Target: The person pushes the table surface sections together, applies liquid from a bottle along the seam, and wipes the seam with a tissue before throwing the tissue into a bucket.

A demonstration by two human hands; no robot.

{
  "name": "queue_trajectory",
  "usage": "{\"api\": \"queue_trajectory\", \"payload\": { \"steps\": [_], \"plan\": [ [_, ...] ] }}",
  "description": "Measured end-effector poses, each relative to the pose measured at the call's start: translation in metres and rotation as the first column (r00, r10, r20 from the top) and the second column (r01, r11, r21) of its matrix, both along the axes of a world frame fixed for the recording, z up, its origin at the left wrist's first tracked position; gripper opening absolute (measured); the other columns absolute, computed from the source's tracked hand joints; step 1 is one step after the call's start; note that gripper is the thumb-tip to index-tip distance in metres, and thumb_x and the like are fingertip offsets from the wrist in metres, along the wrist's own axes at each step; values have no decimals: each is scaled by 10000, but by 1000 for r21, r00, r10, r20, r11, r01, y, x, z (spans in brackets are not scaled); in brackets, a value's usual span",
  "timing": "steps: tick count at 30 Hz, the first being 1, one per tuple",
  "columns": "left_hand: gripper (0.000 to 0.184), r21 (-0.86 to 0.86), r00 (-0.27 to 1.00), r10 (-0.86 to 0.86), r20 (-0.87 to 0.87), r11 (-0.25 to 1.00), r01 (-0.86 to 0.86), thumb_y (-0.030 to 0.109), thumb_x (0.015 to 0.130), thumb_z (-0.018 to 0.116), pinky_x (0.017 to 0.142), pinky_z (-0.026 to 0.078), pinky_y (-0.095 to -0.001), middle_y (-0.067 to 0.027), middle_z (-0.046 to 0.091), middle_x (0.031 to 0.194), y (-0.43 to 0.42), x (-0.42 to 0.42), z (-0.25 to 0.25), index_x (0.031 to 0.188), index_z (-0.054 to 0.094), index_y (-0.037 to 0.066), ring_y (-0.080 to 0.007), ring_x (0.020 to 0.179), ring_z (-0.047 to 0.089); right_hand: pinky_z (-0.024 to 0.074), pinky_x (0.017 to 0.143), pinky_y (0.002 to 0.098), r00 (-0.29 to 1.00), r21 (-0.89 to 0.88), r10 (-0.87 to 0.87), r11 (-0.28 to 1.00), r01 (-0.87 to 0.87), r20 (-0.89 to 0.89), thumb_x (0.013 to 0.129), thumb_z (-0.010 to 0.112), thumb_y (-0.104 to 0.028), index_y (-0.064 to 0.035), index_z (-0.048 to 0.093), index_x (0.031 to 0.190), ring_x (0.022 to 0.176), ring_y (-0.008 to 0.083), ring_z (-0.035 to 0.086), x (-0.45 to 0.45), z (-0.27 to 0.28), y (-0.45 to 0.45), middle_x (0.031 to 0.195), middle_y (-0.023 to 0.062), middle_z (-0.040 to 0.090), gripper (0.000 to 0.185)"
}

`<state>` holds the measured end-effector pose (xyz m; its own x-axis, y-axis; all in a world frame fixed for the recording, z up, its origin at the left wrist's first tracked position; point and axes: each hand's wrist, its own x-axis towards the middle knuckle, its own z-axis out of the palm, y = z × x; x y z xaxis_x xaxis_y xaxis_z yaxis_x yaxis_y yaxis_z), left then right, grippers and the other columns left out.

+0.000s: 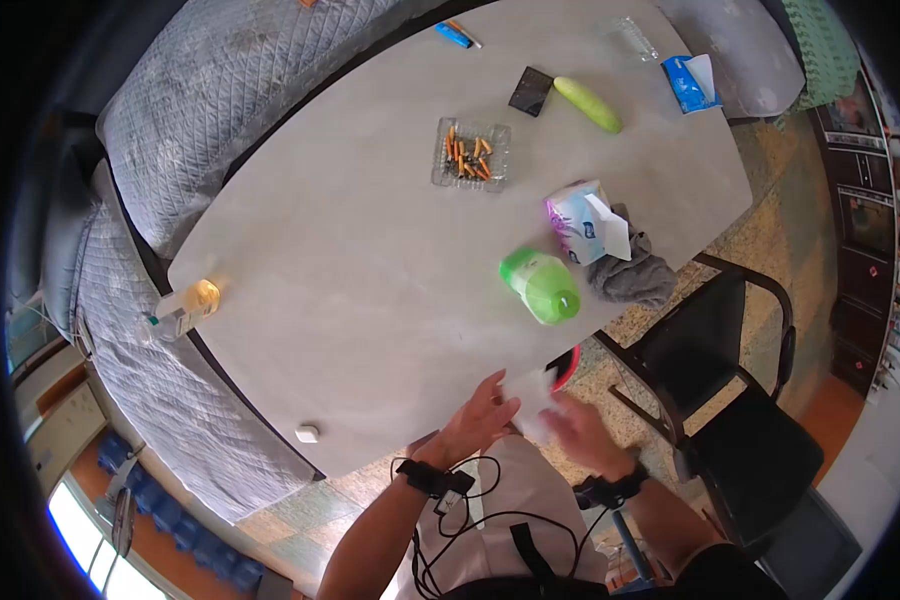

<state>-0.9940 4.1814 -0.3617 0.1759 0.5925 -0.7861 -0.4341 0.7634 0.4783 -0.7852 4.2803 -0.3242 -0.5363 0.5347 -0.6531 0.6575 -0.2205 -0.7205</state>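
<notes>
Near the table's front edge, a blurred white sheet point(532, 402), apparently a tissue, lies between my two hands. My right hand point(582, 432) is smeared by motion, its fingers bent around the sheet's right side. My left hand point(478, 415) is sharper, with thumb and fingers apart beside the sheet's left edge; no firm grip by it shows. Beyond them on the table stands a green-and-white bottle point(542, 287). Behind it sits a tissue pack point(582, 222) with a white tissue sticking out, next to a crumpled grey cloth point(635, 275).
The table point(370, 290) also bears a glass ashtray point(471, 154) of cigarette butts, a dark box point(531, 91), a green gourd-like vegetable point(588, 104), a blue pack point(691, 84), a blue lighter point(454, 35) and a bottle point(185, 308). A black chair point(715, 340) stands right; a quilted sofa point(185, 110) runs left.
</notes>
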Motion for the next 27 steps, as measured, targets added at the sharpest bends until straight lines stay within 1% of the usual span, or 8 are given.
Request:
{"api": "queue_trajectory", "payload": {
  "steps": [2,5,9,12,16,20,22,27],
  "plan": [
    [433,-29,975,55,214,998,-50,231,1125,535,1000,540,-364,-69,630,1367,-16,10,-18,1539,525,103,-161,1221,606,591,810,374,998,-167,-25,986,15,-58,1038,656,-211,-16,642,1312,948,249,773,-20,-7,-27,1041,179,765,337],
    [362,-142,997,65,31,988,-60,148,1115,489,1009,532,-350,-71,672,1267,-41,19,-50,1440,620,58,-157,1182,617,588,813,348,999,-198,-19,980,8,-51,1015,699,-237,-13,656,1286,929,203,752,-47,-17,-29,1000,154,758,354],
    [289,-187,941,152,-302,959,-214,82,1034,477,507,381,-259,49,527,685,-63,-6,-67,1175,728,53,-43,572,456,584,793,336,946,8,-321,947,322,-48,946,790,-181,0,621,1297,892,172,720,-36,-78,-26,1063,131,735,429],
    [215,-255,900,349,-262,874,-413,102,1007,503,483,347,-260,65,457,617,-78,-27,-74,1064,707,64,-46,522,417,559,936,358,849,215,-520,822,527,-93,858,870,-109,-18,461,1440,1130,207,658,-45,-94,16,1331,144,604,717],
    [148,-223,904,323,-281,894,-389,185,982,581,512,357,-260,69,456,652,-87,-39,-60,1013,674,73,-40,563,419,511,1057,378,832,444,-382,713,542,-403,795,913,-78,-20,399,1493,1312,218,548,-72,-114,60,1420,133,536,869],
    [146,-177,897,312,-313,909,-378,181,955,610,554,393,-273,55,499,689,-108,-30,-71,1026,683,77,-58,613,463,491,1103,387,835,358,-377,775,521,-400,780,907,-5,-21,367,1497,1294,213,561,-86,-125,64,1427,121,528,898],
    [169,-165,892,192,-409,946,-280,176,928,636,638,459,-303,24,571,765,-120,-26,-80,1049,693,74,-101,708,541,533,1031,384,935,640,-191,687,346,-300,745,930,-29,-11,398,1474,1203,225,624,-84,-120,64,1343,125,588,903],
    [202,-172,888,191,-419,943,-284,176,913,642,799,512,-362,-77,662,869,-141,-20,-89,1068,696,59,-197,845,616,531,1033,417,900,311,-193,893,326,-390,759,883,-46,-5,367,1422,1168,241,631,-69,-59,35,1286,153,589,841]
  ]
}}
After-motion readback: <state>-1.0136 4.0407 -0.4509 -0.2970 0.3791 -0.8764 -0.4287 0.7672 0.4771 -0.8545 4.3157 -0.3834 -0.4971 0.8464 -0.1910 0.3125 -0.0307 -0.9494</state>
